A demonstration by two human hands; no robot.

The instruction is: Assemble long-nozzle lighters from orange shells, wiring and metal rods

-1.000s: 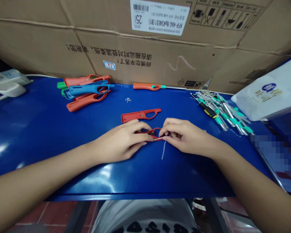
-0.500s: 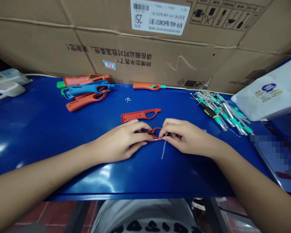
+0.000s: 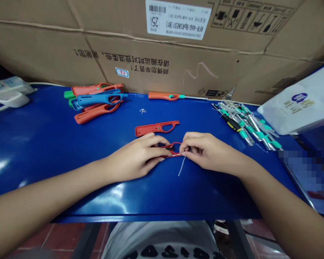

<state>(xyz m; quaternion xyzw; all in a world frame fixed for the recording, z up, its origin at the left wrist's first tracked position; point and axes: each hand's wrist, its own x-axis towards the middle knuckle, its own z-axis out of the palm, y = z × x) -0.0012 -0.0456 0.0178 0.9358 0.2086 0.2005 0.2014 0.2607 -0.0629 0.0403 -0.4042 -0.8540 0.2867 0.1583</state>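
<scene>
My left hand [image 3: 139, 156] is closed around a red lighter shell half [image 3: 175, 145], steadying it on the table with its hollow side up. Dark parts and a thin pale strand show inside it. At the shell's right end, the thumb and fingers of my right hand [image 3: 198, 149] are pinched together. From those fingertips a thin clear tube [image 3: 181, 167] hangs down toward me. The fingers hide that end of the shell and whatever else is pinched. Just beyond my left hand lies the other red shell half [image 3: 156, 128], also hollow side up.
Several coloured lighter shells [image 3: 98, 100] are piled at back left. An assembled orange lighter [image 3: 163, 96] lies near the cardboard box [image 3: 140, 46]. Small white pieces [image 3: 143, 111] lie in between. At right are metal lighter rods [image 3: 255, 126], a black-yellow screwdriver [image 3: 230, 122] and a white bag [image 3: 299, 100].
My right fingertips have shifted slightly right along the shell. The hanging tube's lower end has swung a little left. My left hand stays in place.
</scene>
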